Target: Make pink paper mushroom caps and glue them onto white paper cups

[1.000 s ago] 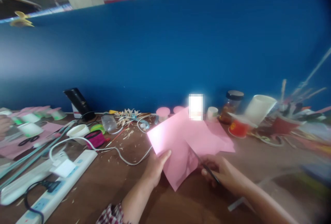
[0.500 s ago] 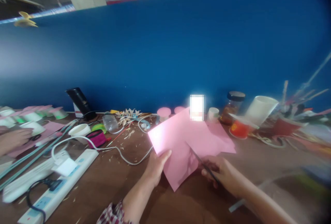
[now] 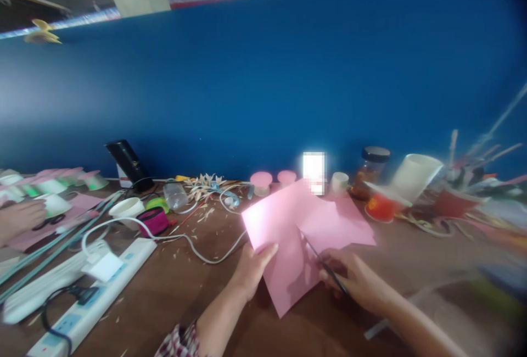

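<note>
My left hand (image 3: 252, 269) grips the left edge of a pink paper sheet (image 3: 284, 274), thumb on top and the other fingers hidden beneath. The sheet is tilted, its near corner pointing down towards me. My right hand (image 3: 343, 274) is closed around dark, slim scissors (image 3: 325, 265), seen nearly edge-on. Their tip points up and left over the middle of the sheet. More pink paper (image 3: 346, 222) lies behind and right of the held piece. Two pink paper discs (image 3: 261, 177) on small cups stand behind it, near a white cup (image 3: 340, 182).
A white power strip (image 3: 94, 299) with plugs and cables lies at left. A pink tape roll (image 3: 153, 222), wood shavings (image 3: 206, 182) and a black cylinder (image 3: 129, 162) are behind it. Another person's hand (image 3: 20, 219) works at far left. A jar (image 3: 368, 173) and red cup (image 3: 381, 206) stand right.
The held sheet has shifted slightly right and towards me, with my left hand moving slightly right. My right hand stays nearly in place with the scissors. The other person's hand has moved slightly left.
</note>
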Demonstrator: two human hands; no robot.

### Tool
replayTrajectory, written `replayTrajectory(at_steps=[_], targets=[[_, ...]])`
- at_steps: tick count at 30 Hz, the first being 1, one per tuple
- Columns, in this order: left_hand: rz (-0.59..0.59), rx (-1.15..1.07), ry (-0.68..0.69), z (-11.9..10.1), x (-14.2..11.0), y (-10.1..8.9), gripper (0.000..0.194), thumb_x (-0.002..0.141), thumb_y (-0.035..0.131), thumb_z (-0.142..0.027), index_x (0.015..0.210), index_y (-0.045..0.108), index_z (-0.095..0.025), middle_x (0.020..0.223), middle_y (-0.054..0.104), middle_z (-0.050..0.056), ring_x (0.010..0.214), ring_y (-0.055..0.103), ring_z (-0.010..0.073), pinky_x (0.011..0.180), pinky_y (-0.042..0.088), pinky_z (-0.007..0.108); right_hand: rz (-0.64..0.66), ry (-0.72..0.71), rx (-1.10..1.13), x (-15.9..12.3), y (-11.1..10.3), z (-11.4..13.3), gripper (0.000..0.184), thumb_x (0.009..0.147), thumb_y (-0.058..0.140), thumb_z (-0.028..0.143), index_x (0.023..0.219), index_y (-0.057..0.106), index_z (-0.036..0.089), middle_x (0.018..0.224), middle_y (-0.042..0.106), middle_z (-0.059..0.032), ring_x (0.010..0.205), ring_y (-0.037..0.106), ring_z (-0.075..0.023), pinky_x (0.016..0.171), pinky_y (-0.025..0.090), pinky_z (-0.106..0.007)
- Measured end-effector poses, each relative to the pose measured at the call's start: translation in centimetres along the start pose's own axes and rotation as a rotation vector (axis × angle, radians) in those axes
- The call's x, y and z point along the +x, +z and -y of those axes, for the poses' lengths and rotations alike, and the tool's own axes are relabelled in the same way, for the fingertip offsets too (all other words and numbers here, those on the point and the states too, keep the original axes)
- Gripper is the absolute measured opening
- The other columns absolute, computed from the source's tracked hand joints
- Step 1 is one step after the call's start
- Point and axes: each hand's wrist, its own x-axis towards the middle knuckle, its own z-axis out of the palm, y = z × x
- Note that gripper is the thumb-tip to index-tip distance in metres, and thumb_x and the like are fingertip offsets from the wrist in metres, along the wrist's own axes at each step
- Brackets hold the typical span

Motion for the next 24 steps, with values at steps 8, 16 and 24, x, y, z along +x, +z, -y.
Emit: replayTrajectory(at_steps=[8, 16, 24], targets=[[0.041, -0.112, -0.017, 0.14, -0.31, 0.46, 0.041, 0.072, 0.070, -0.034, 0.107, 0.064, -0.012, 0.106, 0.068, 0.015, 0.097, 0.063, 0.0302, 0.088, 0.046, 0.043, -0.013, -0.002, 0.056, -0.15, 0.10, 0.31, 0.025, 0.078, 0.060, 0.041, 0.076, 0.053, 0.018, 0.055, 0.054, 0.0045, 0.047, 0.050, -0.0093, 0.048, 0.039, -0.021], [0.024, -0.119, -0.019, 0.06, -0.24, 0.50, 0.045, 0.070, 0.071, -0.035, 0.108, 0.064, -0.011, 0.104, 0.068, 0.016, 0.096, 0.063, 0.0314, 0.088, 0.046, 0.045, -0.024, -0.005, 0.108, 0.05, 0.15, -0.38, 0.028, 0.078, 0.059, 0.042, 0.088, 0.056, 0.017, 0.054, 0.049, 0.0066, 0.043, 0.047, -0.0078, 0.043, 0.038, -0.020], [0.050, -0.017, -0.023, -0.44, -0.43, 0.42, 0.039, 0.072, 0.070, -0.035, 0.103, 0.066, -0.010, 0.106, 0.068, 0.015, 0.099, 0.062, 0.0303, 0.091, 0.046, 0.042, -0.039, 0.020, 0.076, -0.23, 0.36, 0.51, 0.030, 0.077, 0.060, 0.045, 0.083, 0.054, 0.017, 0.055, 0.052, 0.0051, 0.046, 0.049, -0.0095, 0.047, 0.040, -0.022]])
